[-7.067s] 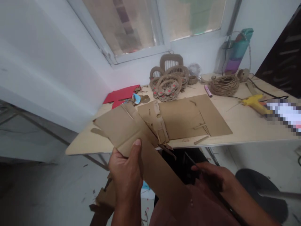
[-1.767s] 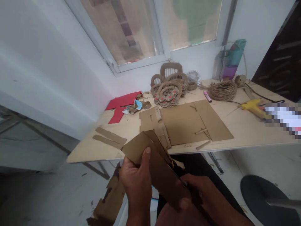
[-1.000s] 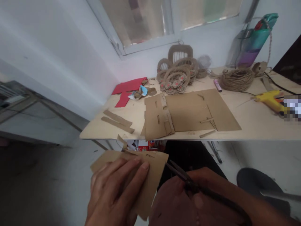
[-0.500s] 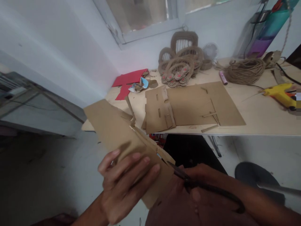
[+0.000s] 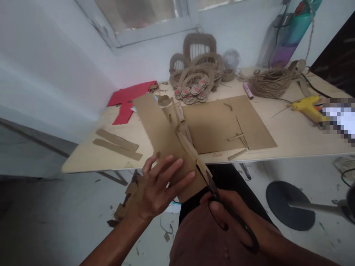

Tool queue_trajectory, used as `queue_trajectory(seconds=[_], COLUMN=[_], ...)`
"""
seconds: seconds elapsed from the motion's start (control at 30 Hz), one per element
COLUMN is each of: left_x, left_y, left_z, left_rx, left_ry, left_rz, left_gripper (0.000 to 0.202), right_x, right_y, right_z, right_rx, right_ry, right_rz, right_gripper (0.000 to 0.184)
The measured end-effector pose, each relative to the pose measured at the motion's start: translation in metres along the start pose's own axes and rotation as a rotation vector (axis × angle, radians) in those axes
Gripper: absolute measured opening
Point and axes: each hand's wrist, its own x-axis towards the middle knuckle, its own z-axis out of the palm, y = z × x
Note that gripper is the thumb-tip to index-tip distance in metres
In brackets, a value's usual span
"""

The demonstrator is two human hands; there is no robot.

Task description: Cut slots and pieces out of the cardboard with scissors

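Note:
My left hand [image 5: 163, 184] grips a long piece of cardboard [image 5: 161, 133], fingers spread across its face and the thumb hidden beneath. My right hand [image 5: 230, 207] is closed round the black-handled scissors [image 5: 215, 190]. Their blades sit at the cardboard's right edge, where a narrow strip [image 5: 203, 170] is partly split from the main piece. Behind, on the table, lies a larger cardboard sheet [image 5: 210, 127] with thin scraps on it. Two cut cardboard strips [image 5: 118, 147] rest side by side at the left of the table.
Red paper [image 5: 133, 94] lies at the back left of the table [image 5: 294, 140]. Woven twine baskets [image 5: 196, 74] stand against the wall. To the right are a twine coil [image 5: 271, 83], a yellow glue gun [image 5: 306, 107] and a pink tube [image 5: 248, 90]. Cardboard scraps [image 5: 130, 199] are down by the floor.
The view has shifted, bringing the two strips at the table's left into sight. The cardboard and both hands appear farther from the camera, and the cardboard now overlaps the sheet behind. Both grips are kept.

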Motion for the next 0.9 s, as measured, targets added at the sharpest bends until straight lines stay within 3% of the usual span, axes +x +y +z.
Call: queue_trajectory(seconds=[0.1, 0.17, 0.23, 0.33, 0.4, 0.53, 0.63, 0.73, 0.9], left_x=[-0.010, -0.018, -0.021, -0.013, -0.002, 0.021, 0.033, 0.040, 0.043], left_y=[0.010, 0.025, 0.043, 0.062, 0.067, 0.061, 0.057, 0.059, 0.068], left_z=[0.014, 0.014, 0.009, 0.006, 0.011, 0.027, 0.034, 0.035, 0.034], left_rx=[-0.053, -0.161, -0.339, -0.748, -1.039, -1.422, -1.566, -1.543, -1.401], left_ry=[-0.127, -0.140, -0.047, 0.131, 0.207, 0.309, 0.295, 0.238, 0.327], left_rz=[-0.179, -0.391, -0.770, -1.526, -1.771, -1.972, -2.019, -2.026, -2.020], left_gripper=[0.052, 0.054, 0.049, 0.039, 0.039, 0.032, 0.028, 0.037, 0.041], right_x=[0.009, 0.014, 0.018, 0.019, 0.018, 0.014, 0.014, 0.015, 0.000], right_y=[-0.001, -0.002, -0.003, -0.002, 0.001, 0.015, 0.026, 0.035, 0.046], right_z=[0.002, 0.002, 0.000, -0.003, -0.004, -0.007, -0.010, -0.015, -0.029], right_rx=[0.026, 0.047, 0.068, 0.070, 0.057, 0.019, 0.009, -0.005, -0.025], right_ry=[0.029, 0.034, 0.030, 0.020, 0.026, 0.055, 0.052, -0.005, 0.012], right_rz=[0.071, 0.108, 0.117, 0.110, 0.109, 0.132, 0.132, 0.161, 0.201], right_gripper=[0.049, 0.051, 0.052, 0.049, 0.048, 0.049, 0.047, 0.038, 0.035])
